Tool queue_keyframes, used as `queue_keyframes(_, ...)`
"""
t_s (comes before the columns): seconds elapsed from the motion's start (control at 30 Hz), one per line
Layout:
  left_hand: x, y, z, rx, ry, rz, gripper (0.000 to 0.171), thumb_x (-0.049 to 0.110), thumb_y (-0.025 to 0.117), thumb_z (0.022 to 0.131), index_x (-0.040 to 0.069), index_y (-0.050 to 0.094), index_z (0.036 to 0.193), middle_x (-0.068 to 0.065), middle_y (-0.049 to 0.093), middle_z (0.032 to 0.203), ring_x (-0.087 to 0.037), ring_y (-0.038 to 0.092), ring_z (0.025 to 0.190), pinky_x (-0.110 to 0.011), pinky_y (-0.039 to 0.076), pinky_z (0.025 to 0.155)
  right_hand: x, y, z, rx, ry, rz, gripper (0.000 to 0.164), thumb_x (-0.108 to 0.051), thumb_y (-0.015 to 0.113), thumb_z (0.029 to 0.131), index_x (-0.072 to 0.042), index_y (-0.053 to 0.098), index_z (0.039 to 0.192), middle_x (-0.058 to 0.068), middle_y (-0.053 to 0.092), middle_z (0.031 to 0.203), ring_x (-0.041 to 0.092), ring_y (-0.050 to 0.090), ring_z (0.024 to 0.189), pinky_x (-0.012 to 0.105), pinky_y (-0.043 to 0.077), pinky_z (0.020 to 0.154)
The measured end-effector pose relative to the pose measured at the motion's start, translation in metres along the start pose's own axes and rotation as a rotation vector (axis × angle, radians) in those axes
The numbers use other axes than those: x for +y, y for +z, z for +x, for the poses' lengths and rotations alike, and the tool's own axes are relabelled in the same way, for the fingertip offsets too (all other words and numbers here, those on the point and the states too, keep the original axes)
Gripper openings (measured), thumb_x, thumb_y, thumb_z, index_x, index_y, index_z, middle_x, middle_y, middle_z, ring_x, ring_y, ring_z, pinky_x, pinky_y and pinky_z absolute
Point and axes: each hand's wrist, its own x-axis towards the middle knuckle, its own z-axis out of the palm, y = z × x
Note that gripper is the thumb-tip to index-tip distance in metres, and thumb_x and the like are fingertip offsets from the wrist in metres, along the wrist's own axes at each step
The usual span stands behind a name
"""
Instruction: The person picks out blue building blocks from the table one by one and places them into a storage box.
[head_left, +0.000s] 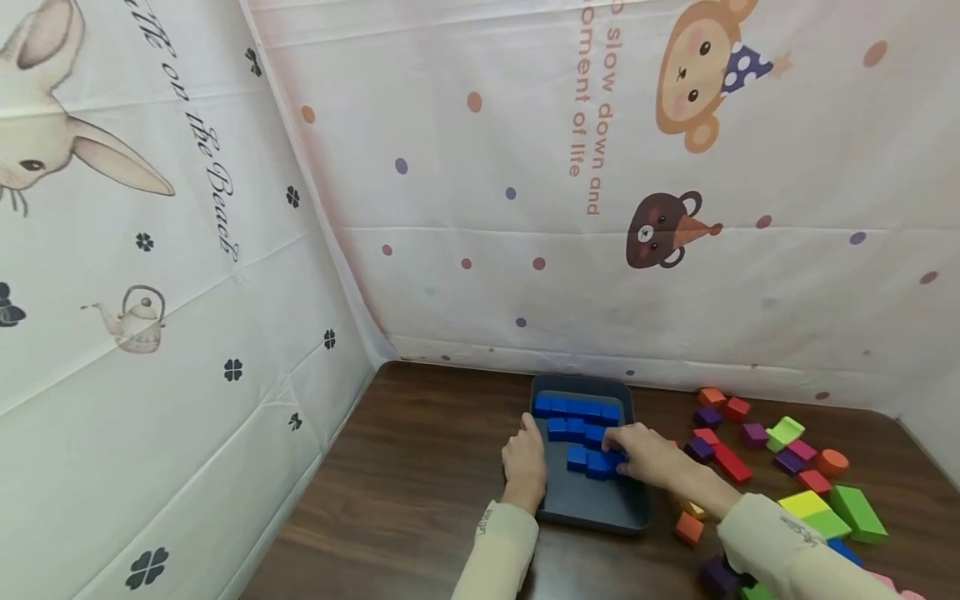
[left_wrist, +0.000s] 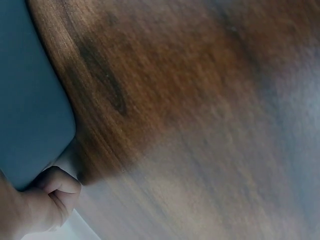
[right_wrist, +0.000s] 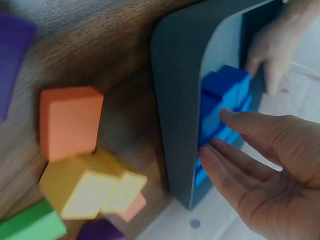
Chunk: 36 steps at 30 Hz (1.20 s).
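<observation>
A dark grey tray (head_left: 588, 502) lies on the table with blue cubes set in rows; the back row (head_left: 577, 408) is the longest, and a shorter row (head_left: 574, 430) sits before it. My left hand (head_left: 525, 462) grips the tray's left wall, its curled fingers outside in the left wrist view. Inside the tray, my right hand (head_left: 647, 454) pinches a blue cube (right_wrist: 209, 120) between thumb and fingertips, at the right end of the front row. The fingers partly cover that cube in the head view.
Loose coloured blocks lie right of the tray, among them an orange block (head_left: 688, 528), a long red block (head_left: 731, 463), a green block (head_left: 858, 514) and an orange cylinder (head_left: 832, 462). A printed cloth (head_left: 450, 292) hangs behind the table (head_left: 382, 475). Bare wood shows left of the tray.
</observation>
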Motion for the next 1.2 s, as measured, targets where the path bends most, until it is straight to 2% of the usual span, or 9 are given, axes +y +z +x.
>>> queue_keyframes(0.13, -0.006, 0.002, -0.001, 0.008, 0.006, -0.006, 0.038, 0.004, 0.076, 0.088, 0.007, 0.042, 0.105, -0.014, 0.069, 0.07, -0.024, 0.071, 0.062, -0.034, 0.053, 0.05, 0.001, -0.016, -0.017, 0.039, -0.04, 0.004, 0.019, -0.003, 0.08, 0.084, -0.005, 0.068, 0.099, 0.002, 0.067, 0.085, 0.008, 0.057, 0.071, 0.025, 0.054, 0.06)
queue_keyframes(0.3, -0.016, -0.002, 0.002, 0.003, -0.001, -0.023, 0.04, 0.002, 0.076, 0.087, 0.005, 0.044, 0.112, -0.016, 0.069, 0.072, -0.027, 0.071, 0.064, -0.036, 0.054, 0.051, 0.007, -0.042, -0.038, 0.02, 0.015, -0.014, 0.011, -0.008, 0.076, 0.089, -0.009, 0.069, 0.098, -0.007, 0.064, 0.079, -0.002, 0.051, 0.063, 0.02, 0.045, 0.053)
queue_keyframes(0.43, -0.023, -0.007, 0.006, 0.009, -0.007, -0.032, 0.04, 0.0, 0.075, 0.088, 0.004, 0.044, 0.114, -0.018, 0.07, 0.074, -0.029, 0.072, 0.065, -0.037, 0.055, 0.052, 0.015, -0.067, -0.048, -0.001, 0.071, -0.066, 0.01, -0.01, 0.075, 0.09, -0.01, 0.07, 0.098, -0.007, 0.066, 0.081, -0.001, 0.053, 0.061, 0.021, 0.047, 0.054)
queue_keyframes(0.57, -0.029, -0.012, 0.009, 0.019, -0.005, -0.05, 0.037, -0.001, 0.073, 0.089, 0.003, 0.044, 0.111, -0.019, 0.07, 0.073, -0.031, 0.072, 0.064, -0.039, 0.055, 0.052, 0.027, -0.086, -0.059, 0.013, 0.082, -0.127, 0.012, -0.009, 0.077, 0.088, -0.009, 0.071, 0.099, -0.003, 0.071, 0.085, 0.002, 0.059, 0.066, 0.025, 0.054, 0.06)
queue_keyframes(0.63, -0.031, -0.015, 0.011, 0.016, -0.006, -0.06, 0.036, -0.001, 0.072, 0.089, 0.002, 0.043, 0.11, -0.02, 0.07, 0.074, -0.032, 0.072, 0.065, -0.039, 0.056, 0.053, 0.034, -0.093, -0.066, 0.01, 0.098, -0.129, 0.011, -0.009, 0.076, 0.088, -0.009, 0.071, 0.099, -0.004, 0.071, 0.085, 0.002, 0.058, 0.066, 0.026, 0.054, 0.06)
queue_keyframes(0.73, -0.034, -0.017, 0.013, 0.011, -0.013, -0.059, 0.037, -0.001, 0.073, 0.089, 0.002, 0.043, 0.111, -0.02, 0.07, 0.075, -0.032, 0.072, 0.065, -0.04, 0.056, 0.055, 0.044, -0.101, -0.077, -0.008, 0.124, -0.112, 0.009, -0.013, 0.075, 0.089, -0.011, 0.072, 0.097, -0.004, 0.07, 0.086, 0.0, 0.056, 0.067, 0.024, 0.052, 0.06)
queue_keyframes(0.83, -0.036, -0.018, 0.014, 0.006, -0.016, -0.026, 0.043, 0.001, 0.076, 0.087, 0.002, 0.043, 0.115, -0.018, 0.069, 0.072, -0.029, 0.07, 0.061, -0.037, 0.056, 0.053, 0.058, -0.107, -0.091, -0.022, 0.148, -0.1, 0.012, -0.014, 0.075, 0.09, -0.007, 0.072, 0.1, -0.002, 0.071, 0.088, -0.001, 0.055, 0.067, 0.023, 0.051, 0.059)
queue_keyframes(1.0, -0.035, -0.016, 0.013, 0.01, -0.003, 0.004, 0.044, 0.002, 0.077, 0.087, 0.003, 0.044, 0.116, -0.015, 0.066, 0.069, -0.025, 0.067, 0.056, -0.033, 0.053, 0.048, 0.083, -0.109, -0.122, -0.033, 0.18, -0.106, 0.015, -0.009, 0.076, 0.086, -0.001, 0.071, 0.097, -0.004, 0.066, 0.079, -0.003, 0.049, 0.063, 0.022, 0.047, 0.057)
queue_keyframes(1.2, -0.031, -0.015, 0.011, -0.008, 0.009, -0.019, 0.041, 0.002, 0.075, 0.088, 0.002, 0.043, 0.114, -0.016, 0.067, 0.07, -0.026, 0.068, 0.058, -0.034, 0.053, 0.049, 0.103, -0.105, -0.156, -0.134, 0.32, -0.073, 0.016, -0.005, 0.077, 0.083, -0.003, 0.069, 0.097, 0.005, 0.066, 0.085, 0.013, 0.056, 0.073, 0.03, 0.053, 0.061)
